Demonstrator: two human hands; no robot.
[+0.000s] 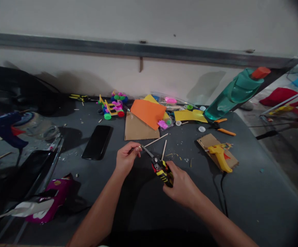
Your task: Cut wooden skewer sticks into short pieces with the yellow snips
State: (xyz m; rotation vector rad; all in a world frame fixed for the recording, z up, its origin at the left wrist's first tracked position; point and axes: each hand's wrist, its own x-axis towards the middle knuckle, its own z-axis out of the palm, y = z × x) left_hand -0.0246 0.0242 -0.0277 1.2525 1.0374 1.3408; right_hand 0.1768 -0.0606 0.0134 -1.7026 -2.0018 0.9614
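My left hand is closed, its fingers pinching a thin wooden stick that reaches out to the right. In my right hand are snips with black, yellow and red handles. Their long grey jaws point up and left, with the tips at the stick beside my left fingertips; whether they touch it I cannot tell. A second wooden stick lies just beyond the snips. Behind my hands, a piece of cardboard lies partly under an orange sheet.
To the right, a yellow glue gun rests on cardboard, near orange-handled pliers and a green bottle. Left are a phone, a purple box with a plug and a blue glue gun. A colourful wheeled toy stands behind.
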